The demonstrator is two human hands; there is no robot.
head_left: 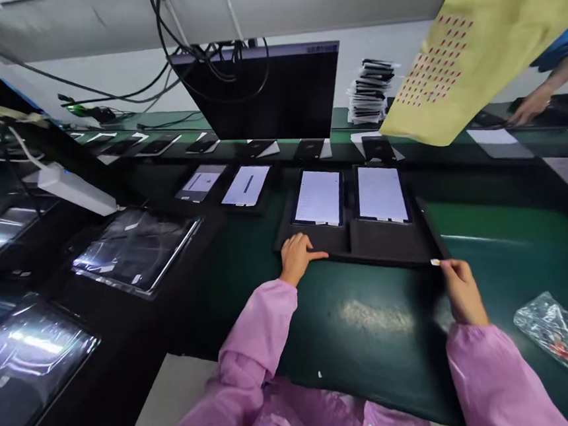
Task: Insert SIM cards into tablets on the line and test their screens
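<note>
A black tray lies on the green bench top, holding two tablets with lit white screens, a left tablet and a right tablet. At the tray's near left corner rests my left hand, its thumb stretched along the front edge and apart from the fingers. My right hand is closed in a pinch beside the near right corner. Between its thumb and fingertips sticks out a small white piece with a yellowish spot, perhaps a sticker or tag. Whether it touches the tray I cannot tell.
Left of the tray are two more lit tablets and several film-covered panels. A dark monitor with hanging cables stands behind. Yellow paper hangs at right, near a co-worker's hand. A clear bag lies right.
</note>
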